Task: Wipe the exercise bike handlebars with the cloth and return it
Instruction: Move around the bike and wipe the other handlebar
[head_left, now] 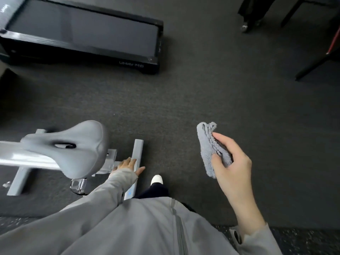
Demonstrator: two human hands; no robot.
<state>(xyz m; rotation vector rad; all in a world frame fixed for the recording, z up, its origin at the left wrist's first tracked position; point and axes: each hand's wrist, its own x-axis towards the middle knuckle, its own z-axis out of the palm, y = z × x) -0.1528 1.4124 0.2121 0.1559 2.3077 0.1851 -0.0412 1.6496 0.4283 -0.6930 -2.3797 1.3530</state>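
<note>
A folded grey fluffy cloth (208,150) is held up in my right hand (231,159), fingers wrapped round its lower half, well to the right of the bike. The grey exercise bike fills the lower left: its saddle (73,150) is nearest, with the frame rail (22,159) running off the left edge. My left hand (128,165) hangs low beside the saddle, fingers spread, over the rear floor bar (138,153); whether it touches the bar is unclear. The handlebars are out of view.
A black treadmill (81,34) lies flat on the dark carpet at the upper left. Dark furniture legs (312,65) and a wheeled base (246,28) stand at the upper right. My white shoe (156,179) is beside the bike's floor bar. A pedal (78,185) sticks out under the saddle.
</note>
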